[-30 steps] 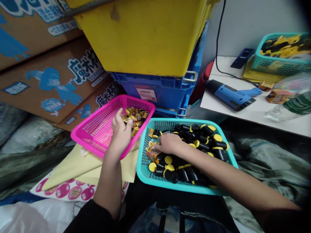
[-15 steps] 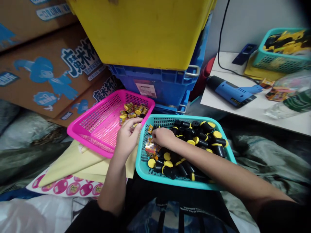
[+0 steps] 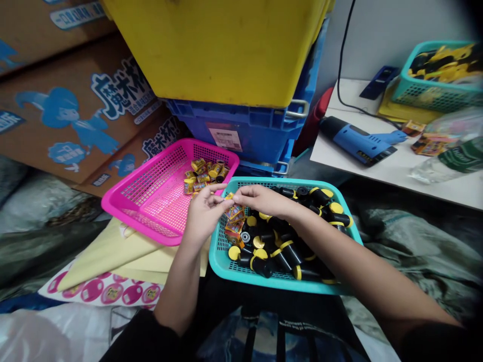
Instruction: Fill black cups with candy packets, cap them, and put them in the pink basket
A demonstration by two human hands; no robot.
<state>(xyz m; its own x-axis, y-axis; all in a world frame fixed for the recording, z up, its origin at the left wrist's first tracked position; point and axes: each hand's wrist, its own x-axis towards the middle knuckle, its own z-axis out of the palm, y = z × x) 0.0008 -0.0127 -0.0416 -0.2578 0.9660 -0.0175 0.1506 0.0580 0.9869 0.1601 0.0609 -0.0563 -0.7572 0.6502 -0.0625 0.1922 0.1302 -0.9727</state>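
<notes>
One bare left hand (image 3: 204, 215) and one bare right hand (image 3: 262, 200) meet above the left side of a turquoise perforated plastic basket (image 3: 214, 251), fingertips pinched narrow on a small yellow piece (image 3: 230, 195), partly hidden. Yellow-capped black plastic cylinders (image 3: 290, 253) crowd the basket. Farther left, small yellow printed cylinders (image 3: 204, 177) lie in a bright pink plastic basket (image 3: 139, 225); right, a blue-and-black tool (image 3: 360, 141) rests on a white tabletop (image 3: 327, 157).
</notes>
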